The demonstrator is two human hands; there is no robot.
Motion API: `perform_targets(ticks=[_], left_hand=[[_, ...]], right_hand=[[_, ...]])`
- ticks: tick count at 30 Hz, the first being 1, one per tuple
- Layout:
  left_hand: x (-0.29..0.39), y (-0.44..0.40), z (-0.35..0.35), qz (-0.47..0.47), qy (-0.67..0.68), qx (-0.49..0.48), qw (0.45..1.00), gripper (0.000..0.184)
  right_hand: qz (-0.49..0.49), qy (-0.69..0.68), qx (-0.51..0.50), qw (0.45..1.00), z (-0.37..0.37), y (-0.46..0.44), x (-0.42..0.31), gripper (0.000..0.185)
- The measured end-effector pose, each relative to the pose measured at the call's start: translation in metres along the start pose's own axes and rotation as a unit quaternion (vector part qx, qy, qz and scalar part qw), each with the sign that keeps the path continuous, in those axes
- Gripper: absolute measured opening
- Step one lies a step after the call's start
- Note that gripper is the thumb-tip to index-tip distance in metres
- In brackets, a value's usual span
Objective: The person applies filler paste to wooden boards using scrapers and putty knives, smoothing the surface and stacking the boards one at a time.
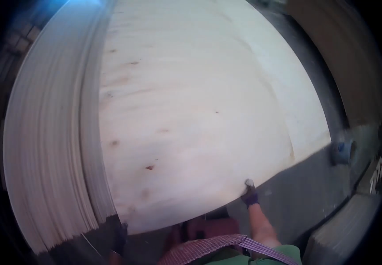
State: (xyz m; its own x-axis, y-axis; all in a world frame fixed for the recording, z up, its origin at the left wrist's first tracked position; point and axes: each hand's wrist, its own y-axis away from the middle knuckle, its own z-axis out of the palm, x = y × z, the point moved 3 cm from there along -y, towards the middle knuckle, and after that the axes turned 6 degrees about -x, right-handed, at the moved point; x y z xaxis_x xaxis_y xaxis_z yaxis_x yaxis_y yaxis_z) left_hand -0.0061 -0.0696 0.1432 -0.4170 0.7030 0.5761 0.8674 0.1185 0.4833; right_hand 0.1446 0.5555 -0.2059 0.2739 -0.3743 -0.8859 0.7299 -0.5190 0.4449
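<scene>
Pale sheet (191, 115) fwd of R grip (250, 187), prob. clamped on edge; L grip (120, 236) state unclear

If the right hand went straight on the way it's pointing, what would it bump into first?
The big pale sheet, most likely: the right hand is at its near edge. Whether it would slide over the top or push the edge is unclear.

Lg. pale-cream wood sheet (186, 110), broad face up, near edge slanting from lower L to mid R. Face has scattered brown knots (150, 168) & faint streaks, mostly twd L side. Paler strip (301, 110) down R side, past a wavy line: seam or overlap, can't tell. L edge alongside layered wood stack (49, 132); support underneath hidden.
</scene>
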Motion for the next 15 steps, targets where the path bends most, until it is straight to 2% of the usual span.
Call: perform_targets(ticks=[1, 2, 3, 4, 5, 6, 7, 8, 9, 10, 12, 14, 15], left_hand=[[0.027, 0.013, -0.006, 0.036, -0.065, 0.013, 0.997, 0.036], [0.033, 0.009, -0.007, 0.032, -0.057, 0.037, 0.997, 0.036], [0.024, -0.001, -0.003, 0.024, -0.123, 0.012, 0.992, 0.029], [0.018, 0.007, -0.001, 0.012, -0.184, -0.012, 0.983, 0.024], [0.049, 0.016, 0.0, 0.04, -0.17, 0.006, 0.985, 0.025], [0.084, 0.025, -0.003, 0.064, -0.156, 0.026, 0.985, 0.027], [0.072, 0.021, -0.003, 0.121, -0.187, 0.026, 0.974, 0.028], [0.05, 0.008, 0.003, 0.175, -0.22, 0.027, 0.959, 0.029], [0.036, 0.0, 0.013, 0.135, -0.203, 0.048, 0.969, 0.029], [0.022, -0.006, 0.019, 0.096, -0.182, 0.062, 0.977, 0.03], [0.017, -0.012, 0.028, 0.003, -0.024, 0.095, 0.995, 0.031], [0.008, -0.017, 0.036, 0.071, -0.043, 0.197, 0.977, 0.031], [0.001, -0.021, 0.039, 0.045, -0.028, 0.169, 0.984, 0.031]], right_hand=[[0.054, -0.158, -0.034, 0.985, 0.005, -0.004, -0.012, 0.044], [0.116, -0.308, -0.046, 0.943, 0.011, -0.008, -0.026, 0.045], [0.12, -0.246, -0.063, 0.96, 0.013, -0.01, -0.039, 0.048], [0.084, -0.082, -0.083, 0.99, 0.014, -0.007, -0.053, 0.052], [0.028, 0.116, -0.099, 0.988, 0.014, -0.004, -0.068, 0.056], [-0.02, 0.274, -0.111, 0.955, 0.014, 0.004, -0.085, 0.061], [-0.053, 0.383, -0.127, 0.913, 0.015, 0.013, -0.1, 0.066], [-0.202, 0.645, -0.09, 0.731, 0.004, 0.004, -0.098, 0.049], [-0.123, 0.45, -0.144, 0.873, 0.007, 0.004, -0.125, 0.048], [-0.095, 0.45, -0.158, 0.874, -0.002, 0.003, -0.124, 0.055], [-0.038, 0.453, -0.186, 0.871, -0.023, -0.004, -0.115, 0.069], [0.006, 0.424, -0.196, 0.884, -0.02, 0.002, -0.156, 0.066], [0.032, 0.398, -0.201, 0.894, -0.019, 0.006, -0.179, 0.064]])
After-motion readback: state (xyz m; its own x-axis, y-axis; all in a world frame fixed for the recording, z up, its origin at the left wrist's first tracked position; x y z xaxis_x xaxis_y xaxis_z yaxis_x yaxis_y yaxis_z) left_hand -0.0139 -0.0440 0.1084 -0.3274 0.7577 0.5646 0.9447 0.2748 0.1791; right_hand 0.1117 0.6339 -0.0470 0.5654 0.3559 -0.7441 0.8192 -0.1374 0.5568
